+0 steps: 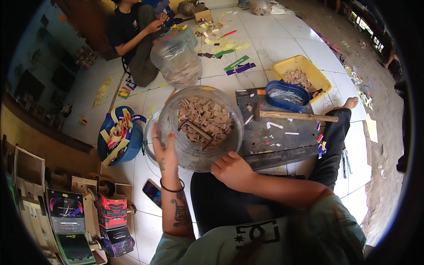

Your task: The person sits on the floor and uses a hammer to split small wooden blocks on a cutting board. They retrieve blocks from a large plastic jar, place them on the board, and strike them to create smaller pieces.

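Observation:
A wide, round clear plastic tub [170,106] is tilted toward me above my lap. Many small, flat brown pieces [214,115] lie inside, with a dark, bracket-shaped piece [194,131] on top of them. My left hand [165,149] supports the tub's left side, thumb up along the wall and some fingers hidden behind it. At the near rim, my right hand [230,170] is closed with curled fingers on the edge. To the right, a wooden-handled hammer [296,115] rests on a dark board [276,143] beside a blue oval container [287,106] of nails.
Brown pieces also fill part of a yellow tray [326,84]. Coloured strips stick out of a blue basin [130,154] at left. A phone [152,193] and toy trucks [73,212] are nearer. Beyond a large clear jug [176,57], another person [132,35] sits among paper scraps.

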`<action>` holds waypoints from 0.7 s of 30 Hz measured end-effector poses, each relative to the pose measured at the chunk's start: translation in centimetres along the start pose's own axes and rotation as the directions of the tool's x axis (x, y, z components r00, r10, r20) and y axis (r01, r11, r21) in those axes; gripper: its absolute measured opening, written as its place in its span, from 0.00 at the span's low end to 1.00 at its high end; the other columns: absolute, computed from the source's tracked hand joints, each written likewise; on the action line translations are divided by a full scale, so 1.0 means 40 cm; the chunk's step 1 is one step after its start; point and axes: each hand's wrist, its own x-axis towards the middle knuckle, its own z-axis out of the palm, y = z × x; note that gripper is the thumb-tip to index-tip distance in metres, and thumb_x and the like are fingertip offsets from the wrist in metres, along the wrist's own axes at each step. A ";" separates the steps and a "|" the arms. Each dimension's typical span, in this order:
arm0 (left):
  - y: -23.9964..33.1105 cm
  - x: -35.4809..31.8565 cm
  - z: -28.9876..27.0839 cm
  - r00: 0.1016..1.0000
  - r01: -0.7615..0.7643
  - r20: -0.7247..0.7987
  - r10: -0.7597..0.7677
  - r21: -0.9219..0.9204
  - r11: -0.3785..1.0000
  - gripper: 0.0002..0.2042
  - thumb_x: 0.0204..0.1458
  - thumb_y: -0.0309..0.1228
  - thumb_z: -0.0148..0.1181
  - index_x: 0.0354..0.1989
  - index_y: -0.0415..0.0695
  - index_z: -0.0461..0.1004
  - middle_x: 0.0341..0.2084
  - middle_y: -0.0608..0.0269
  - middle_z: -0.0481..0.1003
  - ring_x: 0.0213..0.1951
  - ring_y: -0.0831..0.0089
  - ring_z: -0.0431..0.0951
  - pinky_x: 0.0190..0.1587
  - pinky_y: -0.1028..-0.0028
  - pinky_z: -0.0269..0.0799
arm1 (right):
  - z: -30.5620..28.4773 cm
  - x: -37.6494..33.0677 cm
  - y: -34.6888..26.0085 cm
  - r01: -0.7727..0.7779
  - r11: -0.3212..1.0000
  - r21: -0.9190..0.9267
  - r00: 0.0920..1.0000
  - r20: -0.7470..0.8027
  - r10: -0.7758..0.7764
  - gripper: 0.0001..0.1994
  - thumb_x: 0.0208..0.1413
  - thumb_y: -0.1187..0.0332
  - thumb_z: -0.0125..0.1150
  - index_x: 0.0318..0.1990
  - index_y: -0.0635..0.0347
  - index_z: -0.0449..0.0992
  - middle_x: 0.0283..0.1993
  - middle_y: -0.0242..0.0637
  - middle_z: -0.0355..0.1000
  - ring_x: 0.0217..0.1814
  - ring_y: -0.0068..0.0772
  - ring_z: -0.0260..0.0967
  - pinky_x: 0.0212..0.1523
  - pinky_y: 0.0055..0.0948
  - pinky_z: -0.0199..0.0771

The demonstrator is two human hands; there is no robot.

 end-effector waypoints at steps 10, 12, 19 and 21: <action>-0.058 -0.032 -0.041 0.985 -0.012 0.170 0.037 -0.146 0.989 0.37 0.46 0.17 0.43 0.71 0.39 0.50 0.69 0.48 0.50 0.70 0.57 0.49 0.71 0.66 0.42 | -0.006 0.501 0.155 -0.045 0.930 -0.365 0.638 0.706 0.308 0.36 0.45 0.60 0.68 0.64 0.52 0.64 0.64 0.45 0.63 0.66 0.46 0.63 0.58 0.44 0.69; -0.060 -0.043 -0.046 0.982 -0.058 0.174 0.073 -0.090 0.994 0.37 0.45 0.18 0.43 0.70 0.37 0.49 0.69 0.45 0.49 0.71 0.53 0.47 0.71 0.63 0.42 | 0.071 0.543 0.195 0.047 0.890 -0.454 0.566 0.746 0.351 0.44 0.45 0.52 0.70 0.70 0.44 0.55 0.71 0.44 0.53 0.70 0.46 0.57 0.61 0.45 0.66; -0.062 -0.070 -0.066 0.973 -0.148 0.177 0.151 -0.031 0.989 0.37 0.45 0.21 0.42 0.70 0.35 0.47 0.69 0.41 0.48 0.70 0.47 0.47 0.71 0.57 0.38 | 0.201 0.443 0.266 0.115 0.872 -0.477 0.576 0.747 0.333 0.51 0.40 0.56 0.76 0.71 0.35 0.49 0.71 0.37 0.48 0.73 0.48 0.47 0.62 0.64 0.57; -0.065 -0.068 -0.064 0.970 -0.164 0.179 0.166 -0.025 0.986 0.37 0.45 0.21 0.42 0.70 0.34 0.47 0.69 0.40 0.48 0.70 0.46 0.47 0.70 0.56 0.39 | 0.202 0.428 0.240 0.135 0.833 -0.536 0.620 0.702 0.351 0.45 0.43 0.56 0.73 0.70 0.40 0.54 0.67 0.39 0.57 0.69 0.50 0.55 0.59 0.63 0.60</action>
